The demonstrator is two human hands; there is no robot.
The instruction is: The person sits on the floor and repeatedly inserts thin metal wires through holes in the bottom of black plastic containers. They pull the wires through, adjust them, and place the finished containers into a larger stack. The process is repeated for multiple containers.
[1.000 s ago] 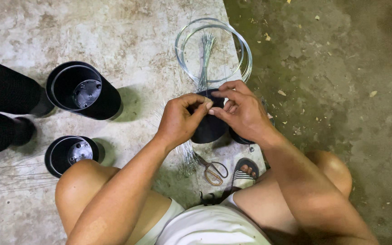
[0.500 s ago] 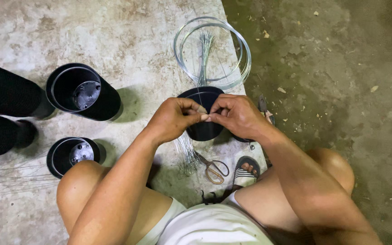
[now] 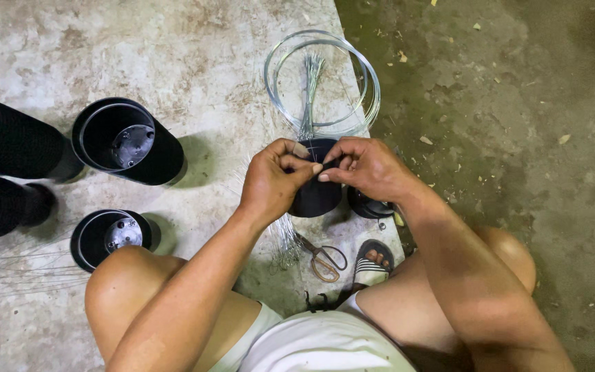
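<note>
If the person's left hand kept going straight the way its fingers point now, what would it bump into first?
The left hand points rightward across the rim of the small black pot, so it would most likely meet the fingertips of the right hand first; they are pinched together almost touching. Depth is hard to judge from above.

Black plastic pot (image 3: 316, 196) upright, pinched at rim.

One head-worn camera looks steeply down from close above the small black pot (image 3: 317, 186) — knees below it, wire coil (image 3: 323, 81) beyond it
</note>
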